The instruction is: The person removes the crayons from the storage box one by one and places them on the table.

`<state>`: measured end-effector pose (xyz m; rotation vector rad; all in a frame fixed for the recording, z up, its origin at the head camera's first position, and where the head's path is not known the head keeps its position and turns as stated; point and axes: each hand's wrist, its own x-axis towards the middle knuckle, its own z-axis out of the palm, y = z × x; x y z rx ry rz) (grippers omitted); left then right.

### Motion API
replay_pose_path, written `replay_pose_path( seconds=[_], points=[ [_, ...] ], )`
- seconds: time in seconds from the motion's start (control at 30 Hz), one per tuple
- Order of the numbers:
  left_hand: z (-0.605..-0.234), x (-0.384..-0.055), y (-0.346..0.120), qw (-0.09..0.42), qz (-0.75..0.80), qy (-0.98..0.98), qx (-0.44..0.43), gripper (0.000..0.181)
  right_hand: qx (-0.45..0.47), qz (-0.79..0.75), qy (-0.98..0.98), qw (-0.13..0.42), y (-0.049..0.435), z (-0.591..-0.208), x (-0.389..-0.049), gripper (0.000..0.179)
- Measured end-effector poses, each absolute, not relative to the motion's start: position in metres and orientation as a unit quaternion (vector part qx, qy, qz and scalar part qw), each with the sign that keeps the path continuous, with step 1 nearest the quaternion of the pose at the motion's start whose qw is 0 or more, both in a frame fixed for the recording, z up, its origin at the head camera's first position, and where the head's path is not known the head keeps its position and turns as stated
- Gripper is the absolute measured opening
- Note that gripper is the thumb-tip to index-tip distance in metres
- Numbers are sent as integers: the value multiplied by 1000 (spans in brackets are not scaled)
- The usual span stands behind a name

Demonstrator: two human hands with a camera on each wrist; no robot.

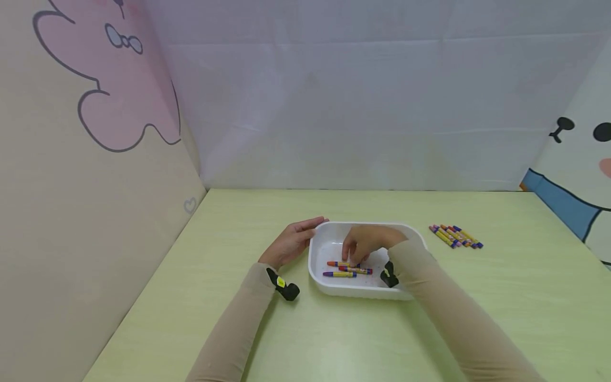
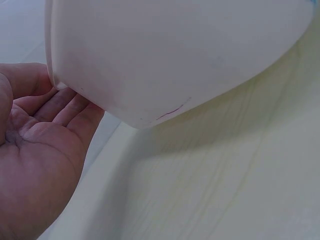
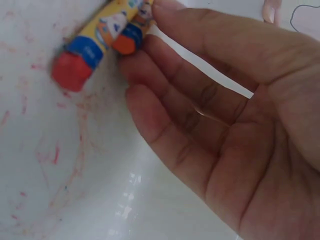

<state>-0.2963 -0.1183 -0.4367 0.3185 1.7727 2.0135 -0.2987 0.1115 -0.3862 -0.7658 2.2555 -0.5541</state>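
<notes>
A white plastic tray sits on the table, its outer wall filling the left wrist view. My left hand grips its far left corner, thumb at the rim and fingers against the outside. Inside lie three crayons: an orange crayon, a red crayon and a purple crayon. Reaching into the tray, my right hand pinches the orange crayon between thumb and fingers. Right beside it is the red crayon. Part of the orange crayon is hidden by the fingers.
To the right of the tray, several crayons lie side by side on the pale green table. A white sheet hangs behind the table, and printed walls stand at both sides. Coloured marks streak the tray's floor.
</notes>
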Motion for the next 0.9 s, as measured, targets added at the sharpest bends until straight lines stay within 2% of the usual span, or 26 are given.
replay_pose_path(
  seconds=[0.9],
  points=[
    [-436,-295,-118,218,729,640,108,44,-303,-197,879,310,112,-382,-297,10]
  ],
)
